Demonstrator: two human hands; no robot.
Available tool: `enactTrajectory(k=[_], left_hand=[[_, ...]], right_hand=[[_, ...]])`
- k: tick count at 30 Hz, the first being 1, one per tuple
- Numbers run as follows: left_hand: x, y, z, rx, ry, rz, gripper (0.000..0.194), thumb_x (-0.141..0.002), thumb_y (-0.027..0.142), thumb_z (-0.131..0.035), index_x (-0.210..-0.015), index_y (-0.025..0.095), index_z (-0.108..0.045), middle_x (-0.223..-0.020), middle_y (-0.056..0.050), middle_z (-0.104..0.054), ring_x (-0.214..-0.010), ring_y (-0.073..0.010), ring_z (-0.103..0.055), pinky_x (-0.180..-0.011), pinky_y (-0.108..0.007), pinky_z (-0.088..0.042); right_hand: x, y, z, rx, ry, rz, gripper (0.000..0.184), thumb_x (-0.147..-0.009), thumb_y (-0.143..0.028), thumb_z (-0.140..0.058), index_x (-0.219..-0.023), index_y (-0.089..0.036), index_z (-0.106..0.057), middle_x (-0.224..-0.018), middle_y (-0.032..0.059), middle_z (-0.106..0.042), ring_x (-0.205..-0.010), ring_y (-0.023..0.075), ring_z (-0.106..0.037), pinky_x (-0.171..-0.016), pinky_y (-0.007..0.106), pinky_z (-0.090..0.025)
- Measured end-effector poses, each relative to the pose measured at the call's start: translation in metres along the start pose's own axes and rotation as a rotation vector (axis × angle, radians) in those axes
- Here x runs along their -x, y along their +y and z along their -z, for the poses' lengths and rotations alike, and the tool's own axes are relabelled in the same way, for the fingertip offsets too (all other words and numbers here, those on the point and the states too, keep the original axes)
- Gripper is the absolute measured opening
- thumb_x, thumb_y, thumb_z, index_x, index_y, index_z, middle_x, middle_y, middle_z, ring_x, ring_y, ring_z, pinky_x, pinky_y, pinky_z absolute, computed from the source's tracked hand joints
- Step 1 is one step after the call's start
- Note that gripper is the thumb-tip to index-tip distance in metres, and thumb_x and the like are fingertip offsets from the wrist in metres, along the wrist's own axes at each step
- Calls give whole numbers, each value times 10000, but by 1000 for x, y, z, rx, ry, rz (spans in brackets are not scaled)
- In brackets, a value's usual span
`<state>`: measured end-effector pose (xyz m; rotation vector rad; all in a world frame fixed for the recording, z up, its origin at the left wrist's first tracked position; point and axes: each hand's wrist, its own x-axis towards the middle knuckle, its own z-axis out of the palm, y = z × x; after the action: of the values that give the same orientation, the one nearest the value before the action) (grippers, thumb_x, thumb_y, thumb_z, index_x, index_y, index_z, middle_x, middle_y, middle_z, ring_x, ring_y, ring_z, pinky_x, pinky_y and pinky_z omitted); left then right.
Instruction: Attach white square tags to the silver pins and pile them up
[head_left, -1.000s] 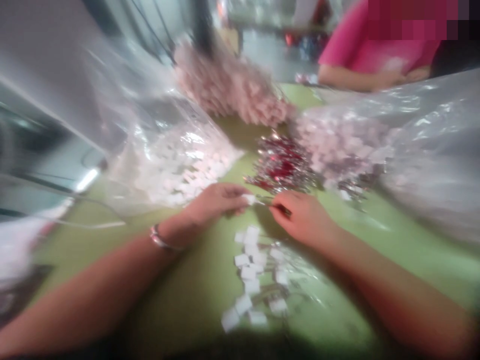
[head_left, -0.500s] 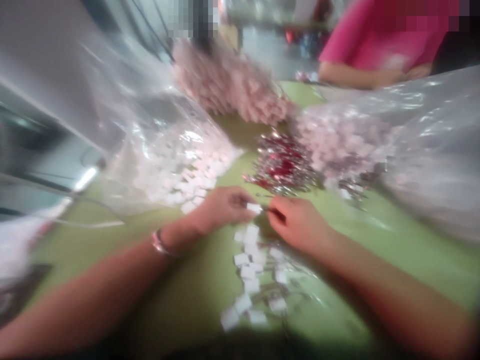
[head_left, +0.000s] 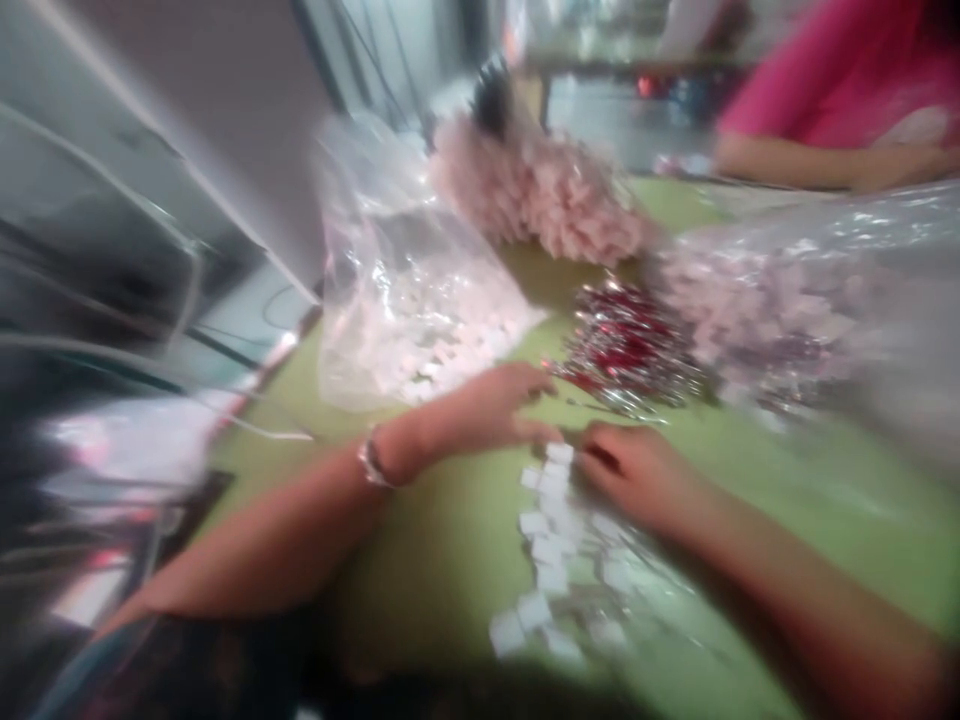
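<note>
My left hand point(head_left: 495, 408) and my right hand point(head_left: 634, 475) meet over a green table point(head_left: 420, 540), just above a row of small white square pieces point(head_left: 546, 540). The left fingers pinch down at the top white piece point(head_left: 559, 453). My right hand is curled closed beside it; motion blur hides what it holds. A pile of shiny silver and red pins point(head_left: 626, 350) lies just beyond both hands. A bracelet point(head_left: 369, 462) circles my left wrist.
A clear plastic bag of white pieces point(head_left: 405, 300) lies at the left. Pale pink heaps point(head_left: 547, 195) sit behind, and a second plastic bag of pink pieces point(head_left: 787, 300) at the right. Another person in a pink shirt point(head_left: 840, 100) rests arms on the far edge.
The view has swung left, so everything sits further right. Both hands have dropped from the pin pile toward the top of the white row.
</note>
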<state>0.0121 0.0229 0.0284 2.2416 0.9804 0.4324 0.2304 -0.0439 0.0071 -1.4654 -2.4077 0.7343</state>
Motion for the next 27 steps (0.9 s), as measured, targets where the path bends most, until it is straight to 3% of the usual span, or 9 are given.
enactTrajectory(k=[2, 5, 8, 11, 15, 19, 23, 27], left_hand=[[-1, -8, 18, -214, 154, 61, 288, -837, 370, -604, -1060, 198, -667, -995, -71, -654, -904, -218, -587, -826, -352, -445], [-3, -23, 28, -474, 124, 186, 184, -849, 288, -555, -940, 184, -676, -918, -85, -620, -912, -247, -563, -816, -367, -426], [-5, -31, 21, -605, 76, 265, 146, -838, 266, -548, -884, 169, -648, -837, -88, -579, -834, -248, -548, -723, -347, -415], [-6, -34, 14, -617, 39, 257, 149, -847, 264, -524, -808, 163, -627, -785, -81, -553, -762, -225, -527, -668, -325, -388], [-4, -39, 17, -492, -22, 159, 150, -847, 226, -500, -825, 167, -636, -844, -79, -576, -795, -212, -529, -716, -325, -386], [-2, -43, 23, -420, -95, 77, 167, -843, 188, -479, -892, 182, -639, -887, -66, -587, -821, -195, -535, -759, -316, -389], [2, -44, 25, -490, -112, 80, 103, -817, 164, -495, -780, 170, -590, -814, -63, -556, -741, -185, -509, -688, -308, -381], [5, -44, 28, -443, -84, 63, 70, -800, 141, -512, -747, 178, -539, -794, -46, -549, -694, -162, -489, -642, -284, -376]], right_hand=[[-1, -1, 4, -43, -47, 74, 210, -903, -289, -493, -733, -197, -577, -700, 3, -623, -617, 123, -535, -583, 242, -352], [-5, 6, 12, 9, 51, 44, 278, -935, -296, -441, -722, -192, -587, -716, 14, -609, -649, 134, -540, -610, 257, -365], [-12, 19, 14, 273, 206, -106, 209, -922, -264, -444, -848, -185, -623, -868, 51, -618, -685, 153, -546, -591, 278, -339], [-17, 26, 9, 475, 175, -150, 200, -923, -260, -444, -939, -189, -629, -971, 69, -610, -689, 163, -550, -551, 291, -294], [-15, 23, 3, 536, 128, -123, 214, -933, -213, -403, -881, -165, -605, -943, 78, -611, -663, 163, -553, -547, 301, -276], [-10, 16, 7, 391, 144, -140, 179, -920, -218, -417, -890, -162, -585, -891, 74, -641, -672, 172, -572, -568, 295, -309], [-8, 12, 8, 247, 153, -165, 170, -904, -236, -421, -908, -175, -580, -741, 47, -654, -601, 165, -559, -551, 286, -327], [-7, 12, 6, 165, 174, -120, 171, -885, -229, -439, -886, -182, -603, -733, 49, -668, -610, 163, -568, -581, 285, -367]])
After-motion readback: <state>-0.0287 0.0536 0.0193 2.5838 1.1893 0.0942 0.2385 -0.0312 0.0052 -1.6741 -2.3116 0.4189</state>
